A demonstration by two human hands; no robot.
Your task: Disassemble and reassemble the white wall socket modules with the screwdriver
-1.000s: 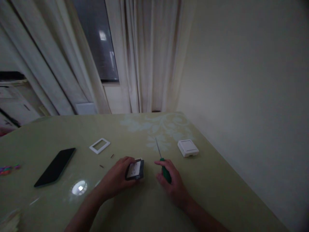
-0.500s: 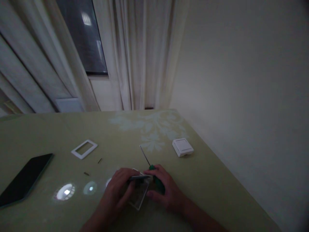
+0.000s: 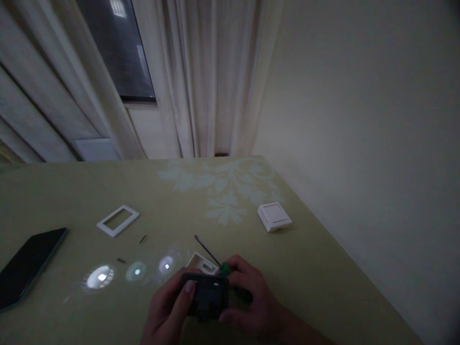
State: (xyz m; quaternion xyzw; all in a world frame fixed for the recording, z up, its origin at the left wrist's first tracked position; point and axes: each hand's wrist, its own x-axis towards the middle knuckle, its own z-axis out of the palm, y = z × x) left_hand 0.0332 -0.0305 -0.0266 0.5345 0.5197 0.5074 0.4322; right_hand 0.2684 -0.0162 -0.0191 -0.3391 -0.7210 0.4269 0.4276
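In my left hand (image 3: 172, 306) is a dark rectangular socket or switch module (image 3: 208, 294), its back tilted up toward me and my thumb pressed on its upper left corner. My right hand (image 3: 255, 297) has its fingers curled round a screwdriver with a green handle (image 3: 225, 269); the thin shaft (image 3: 208, 250) points away to the upper left. The right fingertips are close to the module's right edge; whether they touch it I cannot tell. Behind the module, a white open box (image 3: 201, 263) shows partly, its lower part hidden by the module and my hands.
A white frame (image 3: 108, 230) and two small screws (image 3: 143, 238) lie to the left. Further left is a dark phone or tablet (image 3: 32, 263). A white switch box (image 3: 275, 215) sits near the table's right edge, beside the wall. Curtains (image 3: 201, 81) hang behind the table (image 3: 172, 211).
My left hand has turned the dark module from edge-on to showing its broad back, and brought it nearer. The right hand has shifted slightly right and down, still with the screwdriver.
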